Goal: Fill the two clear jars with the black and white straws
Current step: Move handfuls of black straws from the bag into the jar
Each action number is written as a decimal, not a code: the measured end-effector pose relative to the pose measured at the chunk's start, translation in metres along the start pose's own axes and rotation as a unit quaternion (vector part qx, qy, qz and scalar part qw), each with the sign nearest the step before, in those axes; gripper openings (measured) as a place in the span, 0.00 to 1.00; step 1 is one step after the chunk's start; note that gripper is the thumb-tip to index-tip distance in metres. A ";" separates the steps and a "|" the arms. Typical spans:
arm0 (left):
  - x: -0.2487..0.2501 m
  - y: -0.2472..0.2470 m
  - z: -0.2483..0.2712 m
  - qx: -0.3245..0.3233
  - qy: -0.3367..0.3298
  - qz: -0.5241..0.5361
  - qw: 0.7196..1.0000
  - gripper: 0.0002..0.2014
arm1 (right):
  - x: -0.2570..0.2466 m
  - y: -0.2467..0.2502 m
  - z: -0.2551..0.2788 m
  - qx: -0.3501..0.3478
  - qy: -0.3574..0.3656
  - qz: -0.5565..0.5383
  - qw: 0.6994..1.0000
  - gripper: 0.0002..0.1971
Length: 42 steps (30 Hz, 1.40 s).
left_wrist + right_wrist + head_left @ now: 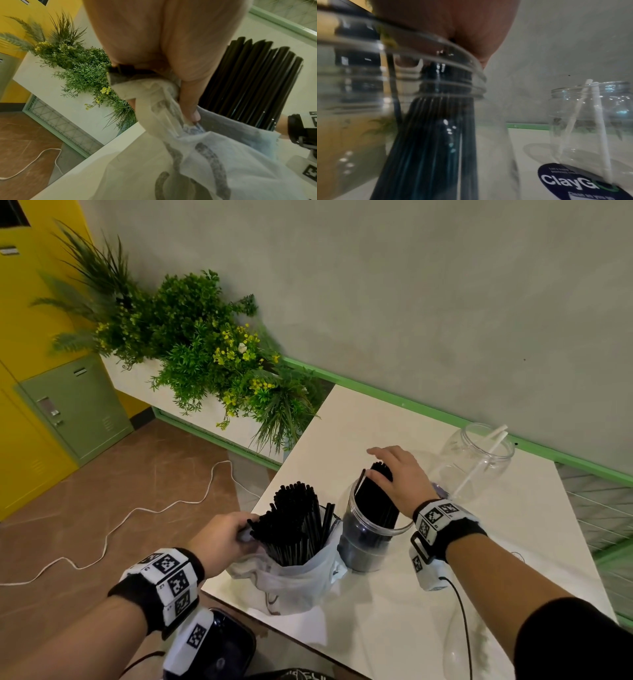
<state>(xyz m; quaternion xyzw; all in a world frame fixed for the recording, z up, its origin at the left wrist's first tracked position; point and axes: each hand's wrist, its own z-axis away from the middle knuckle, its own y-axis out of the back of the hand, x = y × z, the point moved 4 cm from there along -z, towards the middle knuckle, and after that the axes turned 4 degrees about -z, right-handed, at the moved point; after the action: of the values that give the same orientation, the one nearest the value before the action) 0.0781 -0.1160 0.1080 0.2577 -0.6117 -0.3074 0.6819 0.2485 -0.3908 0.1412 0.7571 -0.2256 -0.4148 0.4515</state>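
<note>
A white plastic bag (pixel 291 580) full of black straws (pixel 298 518) stands at the table's near left edge. My left hand (pixel 236 534) pinches the bag's rim; in the left wrist view its fingers (pixel 190 112) curl round the bag's bunched plastic (pixel 223 155). Right of the bag stands a clear jar (pixel 363 542) with a bundle of black straws (pixel 380 501) slanting out of its mouth. My right hand (pixel 387 474) is wrapped over the top of that bundle. A second clear jar (pixel 479 460), farther right, holds two white straws (pixel 493 446).
The white table (pixel 479 577) ends just left of the bag. A planter of green plants (pixel 191 337) lies beyond the far left corner. A white cable (pixel 137 511) runs over the floor. A dark round sticker (pixel 573 180) lies by the far jar.
</note>
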 end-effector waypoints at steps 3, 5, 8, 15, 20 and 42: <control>0.003 0.001 0.000 -0.003 -0.004 0.000 1.000 0.23 | -0.009 -0.003 -0.003 -0.018 0.019 0.018 0.999 0.17; 0.004 0.001 0.001 -0.002 -0.006 0.001 1.000 0.22 | -0.012 -0.008 -0.006 -0.037 0.013 0.021 0.999 0.14; 0.007 0.003 0.002 -0.005 -0.013 -0.002 1.000 0.22 | -0.011 -0.006 -0.007 0.011 0.001 -0.032 0.999 0.15; 0.006 0.002 0.003 -0.012 -0.021 -0.004 1.000 0.21 | -0.028 0.009 0.012 0.049 0.106 0.050 0.992 0.25; 0.003 0.000 0.002 -0.009 -0.025 0.004 1.000 0.22 | -0.027 -0.002 0.004 0.068 0.093 0.049 0.992 0.17; 0.019 0.008 0.006 0.001 -0.020 0.005 1.000 0.23 | -0.005 0.009 0.016 0.061 -0.040 0.035 0.997 0.28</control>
<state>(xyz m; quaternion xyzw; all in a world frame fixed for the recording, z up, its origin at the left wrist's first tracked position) 0.0745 -0.1243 0.1273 0.2488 -0.6270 -0.3084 0.6707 0.2326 -0.3995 0.1470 0.7576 -0.2950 -0.4143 0.4092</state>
